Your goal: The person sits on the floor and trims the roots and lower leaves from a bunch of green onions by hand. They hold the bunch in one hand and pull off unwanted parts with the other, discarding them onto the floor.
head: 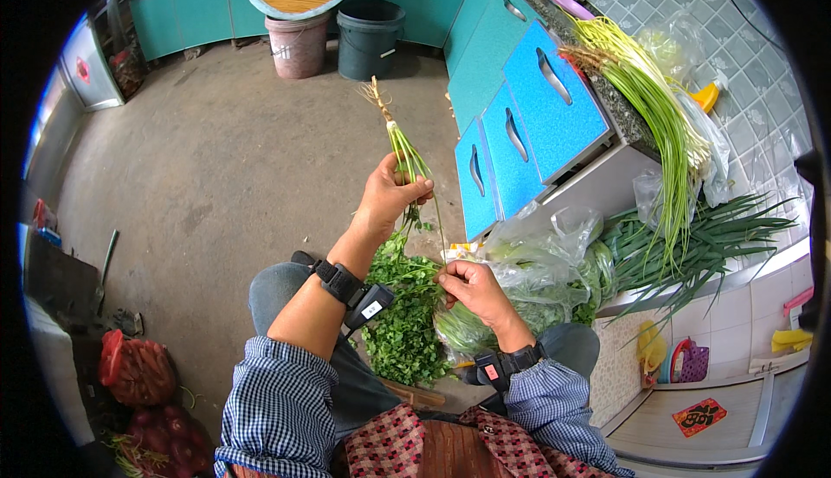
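Observation:
My left hand grips the stems of a coriander plant. Its pale root points up and away from me, while its leaves hang below my palm. A thin green stem runs down from that plant to my right hand, pinched there between thumb and fingers. Between my knees a leafy heap of coriander lies under both hands. Beside it, on the right, are clear plastic bags with green vegetables inside, close to my right hand.
Blue drawers jut out at the right, below a stone counter with spring onions hanging over its edge. Dark green leek-like leaves spread lower down. Two buckets stand ahead. Bagged carrots and red onions sit at left.

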